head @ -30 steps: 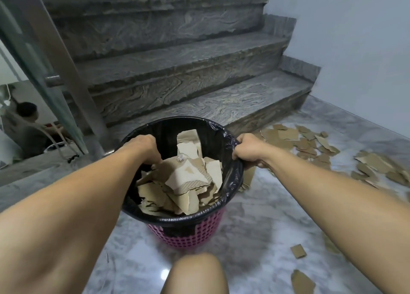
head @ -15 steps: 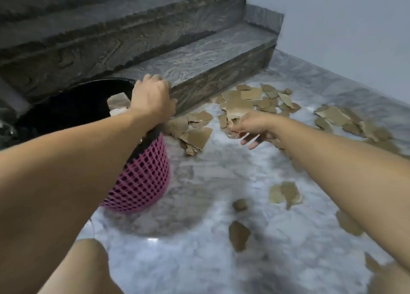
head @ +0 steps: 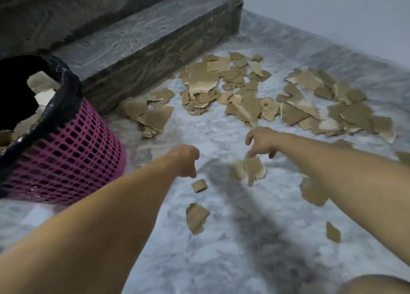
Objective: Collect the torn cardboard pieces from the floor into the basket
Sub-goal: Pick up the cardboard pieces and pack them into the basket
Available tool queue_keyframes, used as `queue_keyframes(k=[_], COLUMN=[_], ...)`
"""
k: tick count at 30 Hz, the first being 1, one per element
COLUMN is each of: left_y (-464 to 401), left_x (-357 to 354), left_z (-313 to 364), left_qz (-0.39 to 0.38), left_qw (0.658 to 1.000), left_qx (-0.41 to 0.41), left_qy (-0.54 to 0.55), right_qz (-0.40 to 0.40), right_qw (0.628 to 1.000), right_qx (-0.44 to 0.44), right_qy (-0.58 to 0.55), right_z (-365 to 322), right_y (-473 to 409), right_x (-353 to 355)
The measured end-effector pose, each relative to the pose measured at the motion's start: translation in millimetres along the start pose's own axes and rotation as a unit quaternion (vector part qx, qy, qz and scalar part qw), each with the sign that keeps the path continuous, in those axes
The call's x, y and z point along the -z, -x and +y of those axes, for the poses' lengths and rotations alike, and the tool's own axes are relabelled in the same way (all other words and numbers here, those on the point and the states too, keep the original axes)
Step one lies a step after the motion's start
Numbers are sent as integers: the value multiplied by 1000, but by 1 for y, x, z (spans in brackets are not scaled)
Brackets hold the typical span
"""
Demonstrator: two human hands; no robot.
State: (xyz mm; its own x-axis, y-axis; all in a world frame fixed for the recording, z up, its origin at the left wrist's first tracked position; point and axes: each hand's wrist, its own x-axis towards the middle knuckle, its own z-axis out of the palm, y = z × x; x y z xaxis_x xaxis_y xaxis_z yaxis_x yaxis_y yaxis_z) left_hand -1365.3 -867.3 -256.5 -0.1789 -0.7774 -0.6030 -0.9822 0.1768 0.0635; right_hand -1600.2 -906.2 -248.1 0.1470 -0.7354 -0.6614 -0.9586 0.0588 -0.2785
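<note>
The pink lattice basket (head: 66, 156) with a black bag liner stands at the left and holds torn cardboard (head: 42, 82). Brown cardboard pieces lie in piles on the marble floor at the foot of the step (head: 204, 82) and further right (head: 310, 107). My left hand (head: 185, 160) hangs, fingers pointing down and holding nothing, just above a small piece (head: 199, 185). My right hand (head: 261, 142) reaches down with spread fingers, its fingertips at the top edge of a crumpled piece (head: 253, 169).
A grey stone step (head: 144, 38) runs behind the basket and the piles. A white wall (head: 332, 9) closes the right side. More loose pieces lie near me (head: 196, 218) (head: 312, 191) (head: 332, 231). My knee (head: 377, 285) shows at the bottom right.
Both hands have let go of the basket rim. The view has swung right, so the basket now sits at the left, and both hands have dropped toward loose pieces on the floor.
</note>
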Motion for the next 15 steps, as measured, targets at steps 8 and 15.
queue_keyframes(k=[8,15], left_y=[-41,-42], left_x=[-93,-96], left_z=[4,-1], left_qz=[54,85], left_qw=[996,991], left_qx=[-75,-67], left_qy=[8,77], right_qz=[61,36], right_qw=[960,990], right_qx=[98,32], right_qy=[254,130], right_z=[45,56], right_y=[-41,-38], right_x=[-77,-77])
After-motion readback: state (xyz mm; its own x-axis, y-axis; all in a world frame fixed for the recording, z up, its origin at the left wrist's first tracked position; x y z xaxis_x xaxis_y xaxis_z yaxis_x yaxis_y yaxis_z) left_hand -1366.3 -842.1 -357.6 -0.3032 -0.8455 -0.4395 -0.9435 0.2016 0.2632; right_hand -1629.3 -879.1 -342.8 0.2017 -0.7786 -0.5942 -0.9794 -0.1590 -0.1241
